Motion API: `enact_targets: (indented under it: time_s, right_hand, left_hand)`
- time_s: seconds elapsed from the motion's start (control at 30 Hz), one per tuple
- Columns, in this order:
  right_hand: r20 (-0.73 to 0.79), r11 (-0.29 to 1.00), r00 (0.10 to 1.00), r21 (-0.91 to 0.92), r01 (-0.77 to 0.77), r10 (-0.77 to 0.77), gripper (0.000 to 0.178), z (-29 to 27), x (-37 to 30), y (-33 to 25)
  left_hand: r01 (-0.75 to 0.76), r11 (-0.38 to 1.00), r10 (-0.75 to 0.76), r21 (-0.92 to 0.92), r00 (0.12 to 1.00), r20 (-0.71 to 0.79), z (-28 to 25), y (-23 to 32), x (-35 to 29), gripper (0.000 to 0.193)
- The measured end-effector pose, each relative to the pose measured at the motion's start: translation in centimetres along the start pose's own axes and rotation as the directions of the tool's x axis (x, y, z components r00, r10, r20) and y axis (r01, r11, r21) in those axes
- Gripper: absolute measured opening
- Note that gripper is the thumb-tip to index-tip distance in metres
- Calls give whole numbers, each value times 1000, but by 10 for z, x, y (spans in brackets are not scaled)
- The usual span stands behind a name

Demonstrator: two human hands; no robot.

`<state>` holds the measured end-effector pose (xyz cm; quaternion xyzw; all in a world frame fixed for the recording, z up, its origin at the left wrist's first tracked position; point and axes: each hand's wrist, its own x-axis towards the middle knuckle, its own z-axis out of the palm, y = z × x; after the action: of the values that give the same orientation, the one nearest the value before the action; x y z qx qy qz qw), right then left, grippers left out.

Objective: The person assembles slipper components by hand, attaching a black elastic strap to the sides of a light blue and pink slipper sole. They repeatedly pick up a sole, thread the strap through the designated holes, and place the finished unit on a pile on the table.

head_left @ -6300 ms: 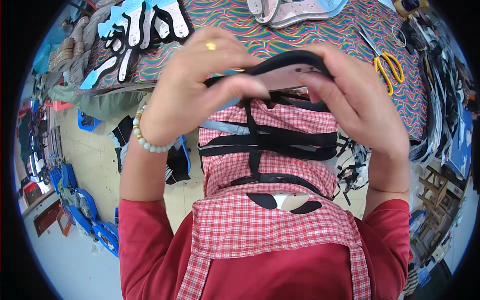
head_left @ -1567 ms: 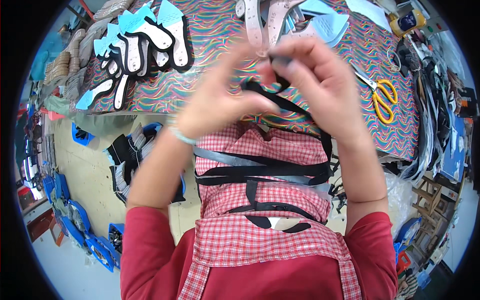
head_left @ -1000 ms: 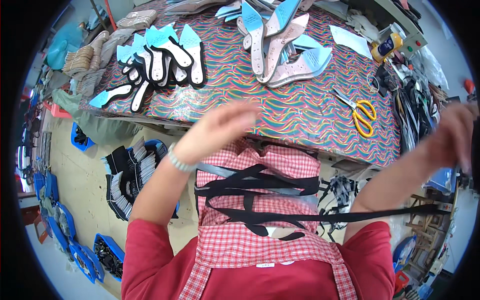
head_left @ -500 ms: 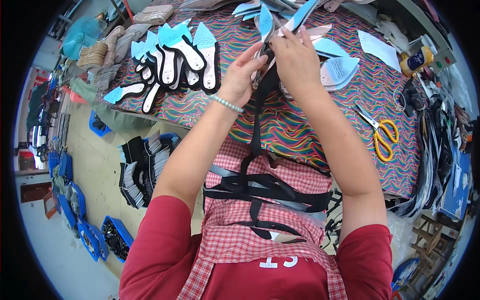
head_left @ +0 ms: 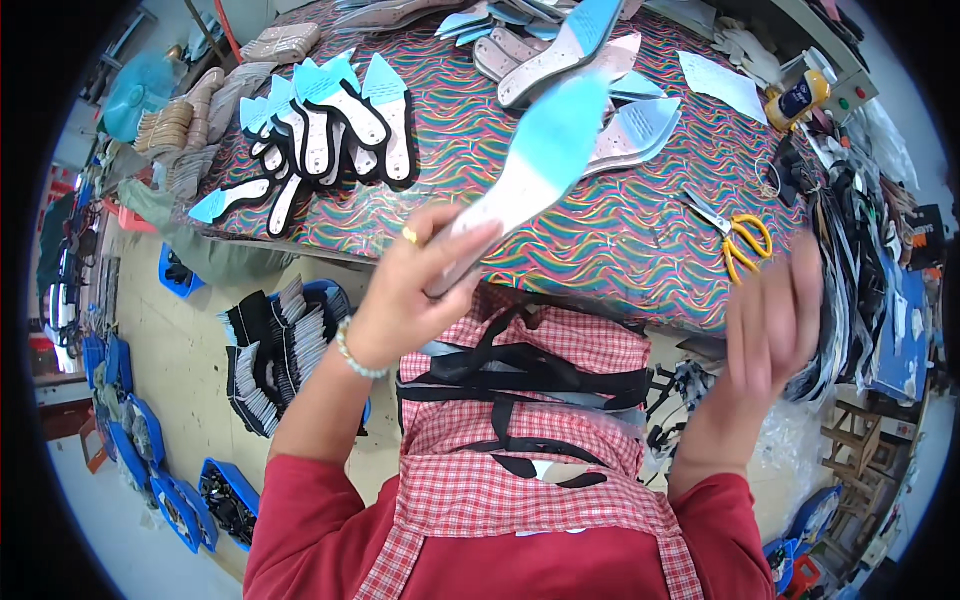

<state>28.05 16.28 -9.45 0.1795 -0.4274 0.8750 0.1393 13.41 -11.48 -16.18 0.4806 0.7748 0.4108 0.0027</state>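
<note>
My left hand (head_left: 405, 285) grips the narrow heel end of a pointed shoe insole (head_left: 535, 165), pale at the heel and blue at the toe. The insole is held tilted above the table's near side, slightly blurred. Off to the right, my right hand (head_left: 770, 325) is raised beside the hanging black strips (head_left: 835, 240); motion blurs it, but its fingers look stretched out with nothing visible in them. Yellow-handled scissors (head_left: 730, 230) lie on the table just beyond it. Black strips (head_left: 510, 370) also lie across my checked apron.
Black-edged insoles (head_left: 345, 125) are grouped at the table's left. More insoles (head_left: 635, 135) are stacked at the back and centre right. A yellow bottle (head_left: 800, 98) and a paper sheet (head_left: 722, 85) are at the far right. Blue bins (head_left: 228, 490) stand on the floor at left.
Both hands were together at the back centre with an insole and a black strip. My left hand has come nearer with an insole; my right hand has moved right and toward me.
</note>
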Motion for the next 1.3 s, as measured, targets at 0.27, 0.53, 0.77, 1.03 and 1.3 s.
enact_targets:
  time_s: [0.27, 0.53, 0.77, 1.03, 1.3]
  right_hand:
    - [-421, 603, 889, -666, -439, 181, 14, 15, -41, 79]
    - [-505, 896, 827, -207, -393, 246, 14, -4, -36, 119]
    - [-480, 921, 848, -180, -346, 225, 17, 15, -25, 110]
    - [-532, 889, 806, -196, -414, 258, 17, 28, -31, 107]
    - [-539, 868, 841, -393, -303, 50, 13, 34, -40, 114]
  left_hand:
    - [235, 915, -252, 326, 968, 9, 54, -38, 33, 44]
    - [590, 239, -474, -771, 764, 437, 48, 15, 27, 22]
    - [435, 297, -538, -850, 812, 227, 51, 36, 14, 20]
    - [406, 267, -502, -874, 833, 234, 46, 48, 4, 17]
    - [263, 508, -463, -820, 887, -3, 49, 62, -4, 19]
